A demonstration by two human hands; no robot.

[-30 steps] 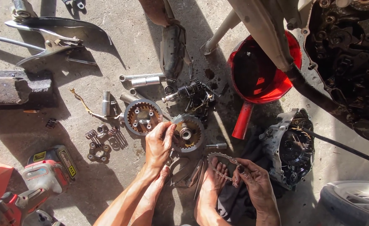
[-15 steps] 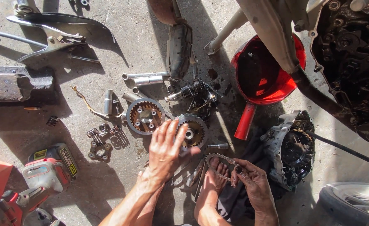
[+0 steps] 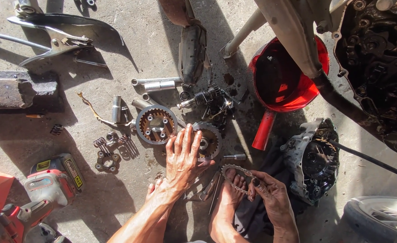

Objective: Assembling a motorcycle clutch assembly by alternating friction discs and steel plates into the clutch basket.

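Shifted off the toothed gear [image 3: 207,141] since half a second ago: left hand [image 3: 182,162], fingers spread flat, gear just beyond fingertips. Right hand [image 3: 270,193]: fingertips pinched on oily chain ring [image 3: 236,173]. Slotted clutch hub [image 3: 155,124] left of fingertips.

Oily metal gear [image 3: 208,140], rough concrete floor [image 3: 117,54]

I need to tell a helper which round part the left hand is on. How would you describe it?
Start at the red funnel and go lower left across the concrete. Two toothed round parts lie side by side; the left hand lies flat over the toothed wheel on the right. Its neighbour, the ringed hub, lies uncovered.
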